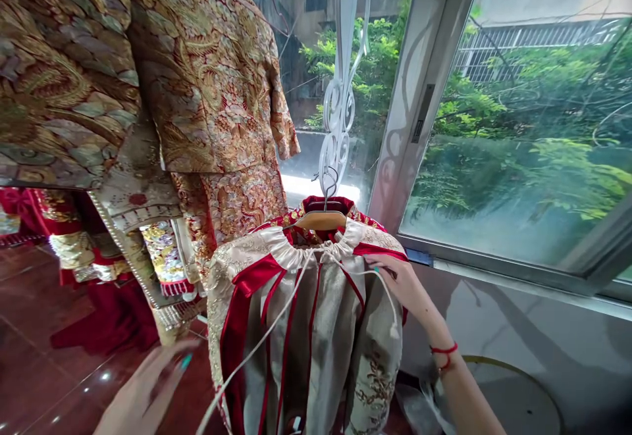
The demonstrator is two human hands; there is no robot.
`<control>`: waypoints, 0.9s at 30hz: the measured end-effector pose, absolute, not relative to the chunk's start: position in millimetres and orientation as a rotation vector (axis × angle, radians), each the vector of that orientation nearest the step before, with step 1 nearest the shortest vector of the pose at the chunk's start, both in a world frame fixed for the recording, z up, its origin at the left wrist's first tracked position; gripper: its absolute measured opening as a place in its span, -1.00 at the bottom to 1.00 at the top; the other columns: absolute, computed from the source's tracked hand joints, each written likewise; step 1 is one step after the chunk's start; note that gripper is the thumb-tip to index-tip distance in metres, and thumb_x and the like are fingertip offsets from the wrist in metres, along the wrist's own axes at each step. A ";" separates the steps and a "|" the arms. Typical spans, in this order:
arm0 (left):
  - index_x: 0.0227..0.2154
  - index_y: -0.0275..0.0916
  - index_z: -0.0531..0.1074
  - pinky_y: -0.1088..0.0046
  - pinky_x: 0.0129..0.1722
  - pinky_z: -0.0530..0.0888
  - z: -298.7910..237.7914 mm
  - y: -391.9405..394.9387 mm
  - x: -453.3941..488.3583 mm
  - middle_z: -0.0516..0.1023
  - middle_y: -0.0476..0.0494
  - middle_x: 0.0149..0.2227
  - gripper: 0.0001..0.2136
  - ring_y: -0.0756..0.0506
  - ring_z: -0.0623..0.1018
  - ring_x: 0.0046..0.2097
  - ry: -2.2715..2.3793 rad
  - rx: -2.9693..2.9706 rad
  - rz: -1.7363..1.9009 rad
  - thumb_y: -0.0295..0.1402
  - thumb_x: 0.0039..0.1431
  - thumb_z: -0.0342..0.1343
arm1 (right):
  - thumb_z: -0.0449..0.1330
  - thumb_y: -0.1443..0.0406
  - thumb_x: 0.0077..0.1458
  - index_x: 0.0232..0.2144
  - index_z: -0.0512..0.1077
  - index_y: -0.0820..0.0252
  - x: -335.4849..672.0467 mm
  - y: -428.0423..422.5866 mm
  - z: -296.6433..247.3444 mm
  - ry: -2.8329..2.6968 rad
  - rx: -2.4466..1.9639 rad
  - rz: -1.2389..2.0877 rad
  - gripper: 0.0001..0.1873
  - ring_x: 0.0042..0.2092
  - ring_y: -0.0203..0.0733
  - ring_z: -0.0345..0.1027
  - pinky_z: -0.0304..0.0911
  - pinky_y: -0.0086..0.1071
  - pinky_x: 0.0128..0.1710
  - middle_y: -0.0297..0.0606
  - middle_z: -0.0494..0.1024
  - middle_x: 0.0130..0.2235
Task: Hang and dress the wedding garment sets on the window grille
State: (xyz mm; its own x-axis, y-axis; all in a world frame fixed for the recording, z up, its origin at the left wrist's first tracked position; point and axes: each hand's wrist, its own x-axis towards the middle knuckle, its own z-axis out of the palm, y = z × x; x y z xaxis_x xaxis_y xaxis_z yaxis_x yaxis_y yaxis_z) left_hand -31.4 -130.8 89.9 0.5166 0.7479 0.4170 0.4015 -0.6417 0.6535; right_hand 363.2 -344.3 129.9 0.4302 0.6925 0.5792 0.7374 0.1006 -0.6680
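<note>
Two bare hands work at a hanging robe (306, 349) in the lower middle of the frame. The robe is beige with red satin bands and gold-embroidered edges. It hangs on a wooden hanger (320, 220) whose wire hook (328, 185) is looped over a white scrolled window grille (336, 119). A white cord (266, 316) runs from the gathered collar down to the bottom edge, and another stretch of it loops right of the collar. The right hand (402, 287) sits at the robe's shoulder on the right of the frame, its fingers (380, 265) curled over the cord by the collar, though it cannot be told whether they grip it. A red string bracelet (444, 353) circles that wrist. The left hand (145, 392) is at the lower left, its fingers (178, 362) open and extended, teal nails showing, near the cord but not clearly touching it. At upper left hangs a gold-and-red brocade jacket (197, 73), with red garments (83, 270) below it above a polished red-brown tile floor (34, 369). An aluminium window frame (424, 106) at right looks onto green trees (518, 158).
</note>
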 end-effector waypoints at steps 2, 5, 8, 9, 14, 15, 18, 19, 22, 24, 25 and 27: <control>-0.17 -0.02 0.47 0.19 -0.12 0.57 119.8 -147.0 24.4 0.65 -0.08 -0.15 -0.70 -0.21 0.63 -0.12 0.857 2.156 1.007 -0.05 0.12 0.01 | 0.05 0.31 0.20 -0.14 0.49 0.15 340.5 -328.6 143.8 -1.212 -1.557 0.018 -0.74 -0.13 -0.10 0.52 0.42 -0.26 -0.13 -0.15 0.62 -0.16; -0.07 -0.20 0.40 0.16 -0.06 0.52 144.9 -176.8 114.4 0.61 -0.25 -0.12 -0.67 -0.21 0.59 -0.10 0.651 2.142 0.874 -0.18 0.17 -0.02 | 0.12 0.25 0.16 -0.22 0.46 0.16 304.8 -293.3 149.8 -1.154 -1.605 -0.031 -0.83 -0.25 -0.12 0.46 0.39 -0.27 -0.20 -0.19 0.57 -0.26; -0.17 -0.22 0.39 0.09 -0.04 0.45 142.0 -192.8 173.6 0.58 -0.30 -0.14 -0.75 -0.26 0.56 -0.10 0.670 2.199 0.950 -0.24 0.19 -0.05 | 0.14 0.26 0.14 -0.34 0.45 0.16 288.6 -266.2 142.9 -1.121 -1.653 -0.190 -0.89 -0.25 -0.09 0.41 0.34 -0.23 -0.17 -0.19 0.53 -0.28; -0.20 -0.21 0.38 0.10 -0.06 0.44 138.3 -193.5 184.0 0.57 -0.29 -0.16 -0.77 -0.26 0.55 -0.12 0.679 2.173 0.979 -0.23 0.20 -0.06 | 0.11 0.27 0.16 -0.35 0.44 0.16 287.9 -261.5 140.0 -1.108 -1.620 -0.190 -0.87 -0.25 -0.10 0.41 0.34 -0.24 -0.18 -0.19 0.53 -0.28; -0.29 -0.19 0.35 0.28 -0.17 0.40 132.3 -181.2 195.1 0.53 -0.13 -0.29 -0.83 -0.15 0.51 -0.24 0.566 1.891 0.998 -0.22 0.18 -0.03 | 0.14 0.23 0.15 -0.33 0.41 0.15 293.4 -255.5 133.4 -1.025 -1.578 -0.136 -0.89 -0.29 -0.13 0.43 0.33 -0.30 -0.23 -0.23 0.54 -0.33; -0.33 -0.19 0.36 0.31 -0.18 0.39 134.3 -178.9 194.0 0.51 -0.10 -0.32 -0.84 -0.14 0.49 -0.26 0.537 1.887 0.993 -0.23 0.17 -0.03 | 0.15 0.23 0.14 -0.35 0.42 0.14 293.5 -254.1 133.2 -1.030 -1.619 -0.159 -0.89 -0.30 -0.11 0.42 0.32 -0.28 -0.21 -0.22 0.54 -0.34; -0.43 -0.19 0.36 0.39 -0.29 0.35 141.9 -174.9 189.8 0.43 -0.02 -0.42 -0.83 -0.08 0.42 -0.34 0.492 1.890 0.970 -0.21 0.12 0.01 | 0.09 0.26 0.15 -0.44 0.42 0.14 293.5 -247.9 132.5 -1.063 -1.627 -0.163 -0.84 -0.31 -0.11 0.39 0.29 -0.27 -0.21 -0.22 0.54 -0.37; -0.44 -0.19 0.36 0.43 -0.36 0.33 144.2 -174.1 188.4 0.40 0.01 -0.45 -0.82 -0.05 0.38 -0.38 0.481 1.840 0.944 -0.18 0.09 0.04 | 0.08 0.26 0.16 -0.44 0.42 0.14 294.1 -246.4 132.6 -1.067 -1.575 -0.118 -0.82 -0.32 -0.12 0.39 0.28 -0.29 -0.23 -0.23 0.54 -0.38; -0.50 -0.19 0.32 0.54 -0.59 0.15 149.5 -170.5 184.3 0.19 0.15 -0.59 -0.71 0.05 0.17 -0.57 0.449 1.596 0.798 -0.06 -0.01 0.15 | 0.05 0.21 0.17 -0.44 0.43 0.14 299.4 -249.3 135.9 -1.024 -1.409 0.067 -0.77 -0.40 -0.19 0.35 0.25 -0.37 -0.36 -0.31 0.50 -0.45; -0.55 -0.17 0.25 0.57 -0.65 0.03 152.5 -165.8 181.4 0.02 0.22 -0.65 -0.64 0.10 0.02 -0.63 0.432 1.491 0.729 0.01 -0.06 0.17 | 0.06 0.20 0.16 -0.48 0.44 0.15 304.6 -258.6 141.8 -1.000 -1.384 0.130 -0.74 -0.44 -0.21 0.32 0.22 -0.39 -0.40 -0.33 0.48 -0.50; -0.58 -0.16 0.21 0.57 -0.66 0.00 154.1 -162.7 179.8 -0.03 0.24 -0.66 -0.62 0.11 -0.01 -0.63 0.424 1.477 0.717 0.03 -0.06 0.17 | 0.07 0.20 0.16 -0.51 0.44 0.15 307.1 -264.8 145.3 -1.017 -1.403 0.126 -0.73 -0.43 -0.21 0.33 0.21 -0.39 -0.40 -0.33 0.48 -0.50; -0.61 -0.16 0.18 0.58 -0.66 -0.03 157.0 -155.5 176.2 -0.05 0.25 -0.68 -0.59 0.12 -0.03 -0.64 0.408 1.470 0.705 0.03 -0.07 0.18 | 0.08 0.23 0.16 -0.53 0.46 0.16 310.9 -278.1 151.6 -1.109 -1.477 0.060 -0.73 -0.38 -0.19 0.37 0.21 -0.38 -0.34 -0.29 0.54 -0.46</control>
State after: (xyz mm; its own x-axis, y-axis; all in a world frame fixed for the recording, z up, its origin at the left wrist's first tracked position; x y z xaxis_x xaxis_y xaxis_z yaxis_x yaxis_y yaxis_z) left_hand 176.2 -155.5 157.0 0.7397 0.6522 0.1658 -0.1813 -0.0441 0.9824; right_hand 310.9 -278.1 151.6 0.5397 0.6421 0.5445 0.5799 0.1853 -0.7933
